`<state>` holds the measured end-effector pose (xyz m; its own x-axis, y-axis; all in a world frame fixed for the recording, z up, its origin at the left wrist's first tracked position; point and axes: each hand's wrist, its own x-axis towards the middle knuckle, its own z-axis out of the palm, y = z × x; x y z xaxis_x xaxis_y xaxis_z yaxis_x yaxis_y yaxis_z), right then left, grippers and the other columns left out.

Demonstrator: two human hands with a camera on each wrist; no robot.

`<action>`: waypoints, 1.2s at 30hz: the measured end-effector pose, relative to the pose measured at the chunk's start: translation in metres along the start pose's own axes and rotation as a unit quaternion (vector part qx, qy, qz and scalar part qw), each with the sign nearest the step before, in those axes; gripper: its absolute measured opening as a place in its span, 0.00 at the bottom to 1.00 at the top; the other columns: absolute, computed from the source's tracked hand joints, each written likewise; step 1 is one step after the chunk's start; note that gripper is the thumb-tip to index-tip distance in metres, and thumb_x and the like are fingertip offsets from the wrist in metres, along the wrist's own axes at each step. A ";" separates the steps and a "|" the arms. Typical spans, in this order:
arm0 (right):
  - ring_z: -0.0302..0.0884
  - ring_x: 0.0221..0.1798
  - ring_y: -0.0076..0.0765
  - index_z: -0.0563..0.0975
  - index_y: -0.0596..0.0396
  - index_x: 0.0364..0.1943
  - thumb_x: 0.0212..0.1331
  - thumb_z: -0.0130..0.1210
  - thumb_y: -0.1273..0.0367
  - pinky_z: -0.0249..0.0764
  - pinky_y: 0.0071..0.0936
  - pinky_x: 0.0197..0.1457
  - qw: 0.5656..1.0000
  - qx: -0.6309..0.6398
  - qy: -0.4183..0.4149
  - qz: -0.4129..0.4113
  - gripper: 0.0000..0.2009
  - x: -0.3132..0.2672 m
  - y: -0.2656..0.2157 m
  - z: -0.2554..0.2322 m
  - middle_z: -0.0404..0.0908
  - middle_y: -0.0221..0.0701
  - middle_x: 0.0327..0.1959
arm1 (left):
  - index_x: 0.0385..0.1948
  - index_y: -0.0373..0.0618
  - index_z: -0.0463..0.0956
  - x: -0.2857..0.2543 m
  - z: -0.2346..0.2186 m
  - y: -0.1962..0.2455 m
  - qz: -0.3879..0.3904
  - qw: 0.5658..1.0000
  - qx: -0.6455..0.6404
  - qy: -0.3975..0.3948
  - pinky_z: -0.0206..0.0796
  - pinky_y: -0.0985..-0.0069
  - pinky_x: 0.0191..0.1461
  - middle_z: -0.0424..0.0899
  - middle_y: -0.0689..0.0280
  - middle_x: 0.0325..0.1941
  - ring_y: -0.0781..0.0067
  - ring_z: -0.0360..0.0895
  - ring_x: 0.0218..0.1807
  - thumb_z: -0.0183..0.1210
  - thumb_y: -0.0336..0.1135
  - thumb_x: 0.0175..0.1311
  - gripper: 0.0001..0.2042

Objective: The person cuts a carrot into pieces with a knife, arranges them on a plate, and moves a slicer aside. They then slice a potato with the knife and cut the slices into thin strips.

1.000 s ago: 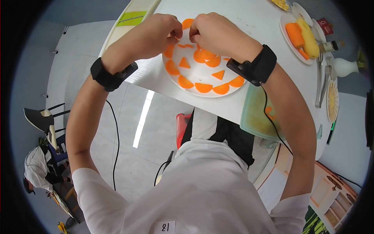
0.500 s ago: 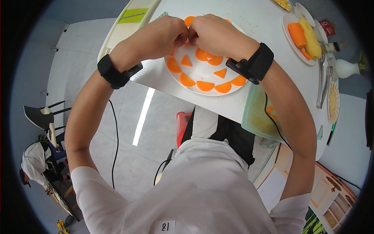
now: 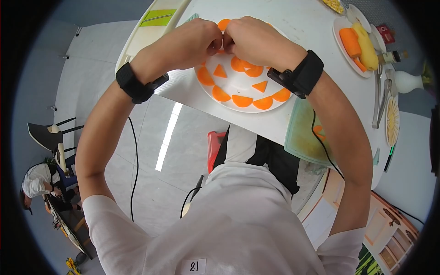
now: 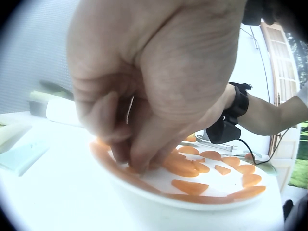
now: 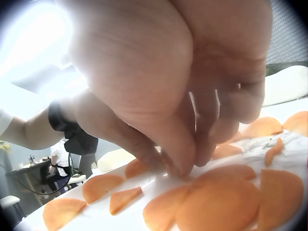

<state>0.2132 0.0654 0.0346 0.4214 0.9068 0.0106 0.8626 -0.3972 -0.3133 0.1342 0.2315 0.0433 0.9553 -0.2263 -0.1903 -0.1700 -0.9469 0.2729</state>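
Note:
Both hands are over the upper part of a white plate (image 3: 238,86), knuckles close together. Orange half-round carrot slices (image 3: 242,101) line its edge; carrot triangles (image 3: 260,86) and overlapping carrot slices (image 3: 237,64) lie inside. My left hand (image 3: 197,41) has curled fingers pointing down, tips right at the plate among slices in the left wrist view. The right hand (image 3: 256,41) brings thumb and forefinger together low over the plate, beside the left fingertips. A thin carrot strip (image 5: 274,152) lies nearby in the right wrist view. Whether either hand pinches a small piece I cannot tell.
A green-inset slicer (image 3: 158,18) stands at the table's left. To the right are an oval plate (image 3: 337,39) with a carrot and a yellow vegetable, tongs (image 3: 378,101), and a dish of pale strips (image 3: 392,121). A greenish cutting board (image 3: 302,137) lies at the near edge.
Since one second ago my left hand has moved right, closer to the right hand, covering the small strips that showed between them. Over the last half second both hands have barely moved.

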 end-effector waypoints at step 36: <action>0.83 0.33 0.47 0.86 0.61 0.34 0.51 0.60 0.75 0.79 0.38 0.41 0.996 0.085 -0.002 0.015 0.07 -0.001 0.006 -0.002 0.86 0.45 0.30 | 0.36 0.34 0.84 -0.003 0.002 0.002 0.017 0.999 -0.032 0.030 0.75 0.67 0.48 0.84 0.56 0.42 0.56 0.81 0.41 0.64 0.22 0.61 0.05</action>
<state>0.2185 0.0619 0.0342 0.4444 0.8958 -0.0040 0.7897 -0.3938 -0.4704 0.1301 0.2298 0.0431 0.9622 -0.2427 -0.1235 -0.1891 -0.9218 0.3386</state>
